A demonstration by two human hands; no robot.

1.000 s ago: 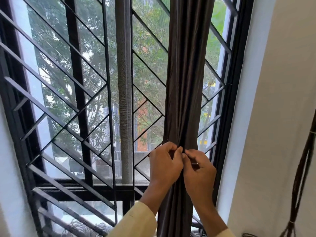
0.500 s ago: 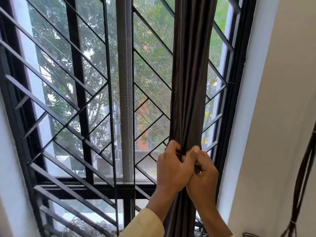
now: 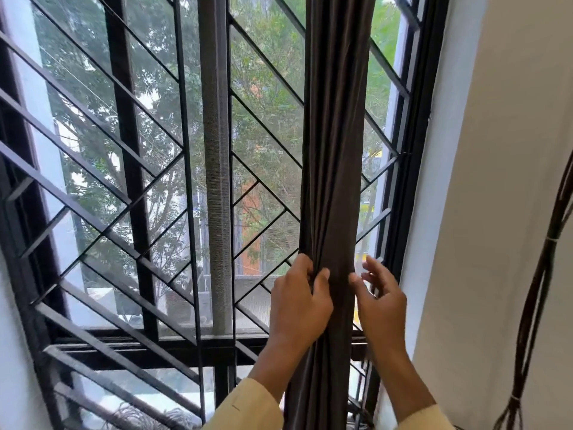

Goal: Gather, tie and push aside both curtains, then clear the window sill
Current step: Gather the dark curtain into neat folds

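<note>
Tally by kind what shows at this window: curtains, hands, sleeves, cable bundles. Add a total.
1 dark brown gathered fabric curtain
2 bare hands: left hand, right hand
2 pale yellow cloth sleeves: left sleeve, right sleeve
1 dark cable bundle hanging along the right wall
Total: 6

curtain [image 3: 333, 150]: cut off top, bottom
right hand [image 3: 380, 301]: fingers blurred
left hand [image 3: 299, 302]: I lose fingertips in folds

dark brown curtain [image 3: 333, 181], black diagonal-patterned grille [image 3: 124, 193], cream sleeves [image 3: 248, 405]
</note>
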